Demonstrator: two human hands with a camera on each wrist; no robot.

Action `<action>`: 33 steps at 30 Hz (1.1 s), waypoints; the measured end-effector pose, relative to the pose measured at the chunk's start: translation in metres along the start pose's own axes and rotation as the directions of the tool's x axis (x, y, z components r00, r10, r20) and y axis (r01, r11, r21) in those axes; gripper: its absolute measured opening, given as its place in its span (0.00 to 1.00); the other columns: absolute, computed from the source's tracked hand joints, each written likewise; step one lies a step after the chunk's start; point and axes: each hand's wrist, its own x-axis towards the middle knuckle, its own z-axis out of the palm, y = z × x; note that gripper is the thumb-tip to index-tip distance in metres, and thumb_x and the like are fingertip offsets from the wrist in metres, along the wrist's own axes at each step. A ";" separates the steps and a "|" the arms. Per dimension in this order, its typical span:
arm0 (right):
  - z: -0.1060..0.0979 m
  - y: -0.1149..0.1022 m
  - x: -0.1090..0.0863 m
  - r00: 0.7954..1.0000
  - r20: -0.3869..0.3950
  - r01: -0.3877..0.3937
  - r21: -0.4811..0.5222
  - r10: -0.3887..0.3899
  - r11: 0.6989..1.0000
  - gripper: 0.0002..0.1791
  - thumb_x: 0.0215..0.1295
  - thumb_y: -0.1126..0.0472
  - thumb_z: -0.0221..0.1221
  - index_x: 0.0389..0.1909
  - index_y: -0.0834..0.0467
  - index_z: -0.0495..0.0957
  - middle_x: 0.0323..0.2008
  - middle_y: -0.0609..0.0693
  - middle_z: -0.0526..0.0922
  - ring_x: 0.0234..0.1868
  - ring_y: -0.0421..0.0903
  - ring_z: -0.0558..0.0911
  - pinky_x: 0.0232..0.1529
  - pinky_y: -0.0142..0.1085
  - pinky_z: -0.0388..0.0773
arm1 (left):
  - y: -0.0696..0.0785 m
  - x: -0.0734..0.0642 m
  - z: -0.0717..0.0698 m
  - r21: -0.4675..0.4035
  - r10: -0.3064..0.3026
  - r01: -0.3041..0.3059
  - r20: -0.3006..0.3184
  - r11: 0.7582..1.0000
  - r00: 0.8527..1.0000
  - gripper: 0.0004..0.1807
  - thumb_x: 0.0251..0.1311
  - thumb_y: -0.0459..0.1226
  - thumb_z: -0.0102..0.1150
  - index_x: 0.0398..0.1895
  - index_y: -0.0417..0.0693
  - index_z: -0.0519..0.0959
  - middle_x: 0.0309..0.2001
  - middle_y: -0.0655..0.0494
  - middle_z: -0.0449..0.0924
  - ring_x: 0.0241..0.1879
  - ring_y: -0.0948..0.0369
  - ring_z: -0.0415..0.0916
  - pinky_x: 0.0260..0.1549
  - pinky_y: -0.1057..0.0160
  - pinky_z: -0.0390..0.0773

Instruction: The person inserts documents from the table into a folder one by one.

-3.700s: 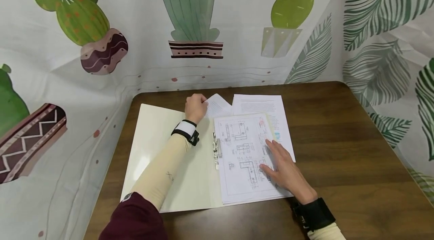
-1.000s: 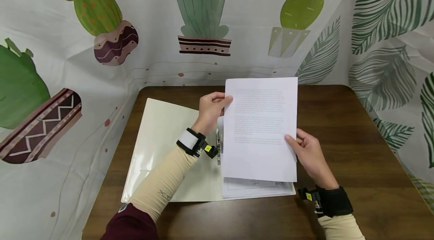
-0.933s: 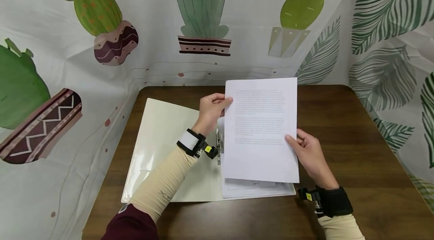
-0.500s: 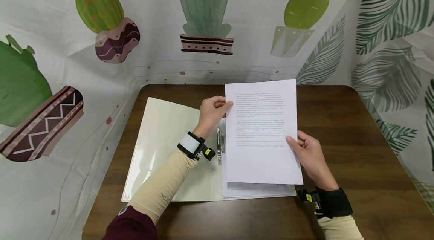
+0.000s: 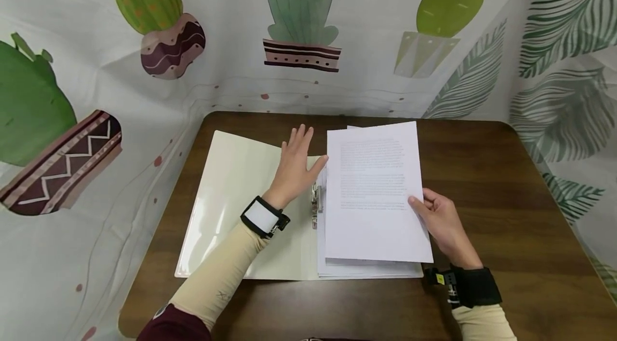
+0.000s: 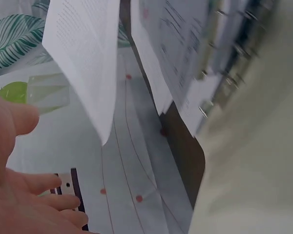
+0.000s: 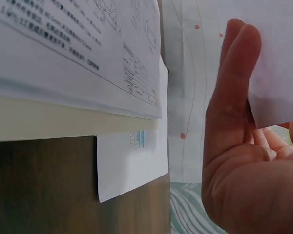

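Note:
A white sheet of printed text [image 5: 371,228] is held above an open cream folder [image 5: 231,191]. My right hand [image 5: 444,226] pinches the sheet's right edge between thumb and fingers; the right wrist view shows this grip close up. Left of the sheet, my left hand [image 5: 295,169] has its fingers spread, the thumb close to the sheet's left edge. The left wrist view shows a gap between this hand and the hanging sheet [image 6: 88,53]. Under it, a stack of technical drawings [image 7: 63,53] lies on the folder's right side, mostly hidden in the head view.
A metal clip [image 5: 315,206] runs along the folder's spine. Another sheet with a blue-highlighted patch [image 7: 132,165] sticks out past the folder onto the wooden table [image 5: 501,212]. Behind the table hangs a cactus-print cloth [image 5: 231,62].
Earlier, my right hand lay on the drawings. Then both hands held the printed sheet up; now the left has let go and spread its fingers. The sheet has sunk slightly.

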 end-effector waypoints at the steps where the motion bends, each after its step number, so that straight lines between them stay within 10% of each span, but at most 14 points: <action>1: 0.001 0.000 0.001 1.000 0.004 -0.006 -0.011 0.006 1.000 0.29 0.80 0.52 0.54 0.73 0.65 0.67 0.52 0.63 0.86 0.40 0.45 0.88 0.36 0.38 0.86 | -0.002 -0.002 -0.001 0.030 0.001 -0.001 0.004 1.000 1.000 0.42 0.74 0.51 0.55 0.82 0.42 0.52 0.82 0.42 0.43 0.82 0.49 0.33 0.76 0.38 0.38; 33: 0.026 0.020 0.013 0.994 0.054 -0.092 -0.103 0.098 0.990 0.25 0.80 0.58 0.54 0.70 0.67 0.69 0.48 0.62 0.87 0.39 0.47 0.86 0.35 0.35 0.82 | -0.038 -0.041 -0.008 0.147 -0.107 0.099 0.049 0.984 0.993 0.41 0.73 0.50 0.58 0.81 0.41 0.56 0.81 0.38 0.47 0.81 0.43 0.37 0.74 0.33 0.36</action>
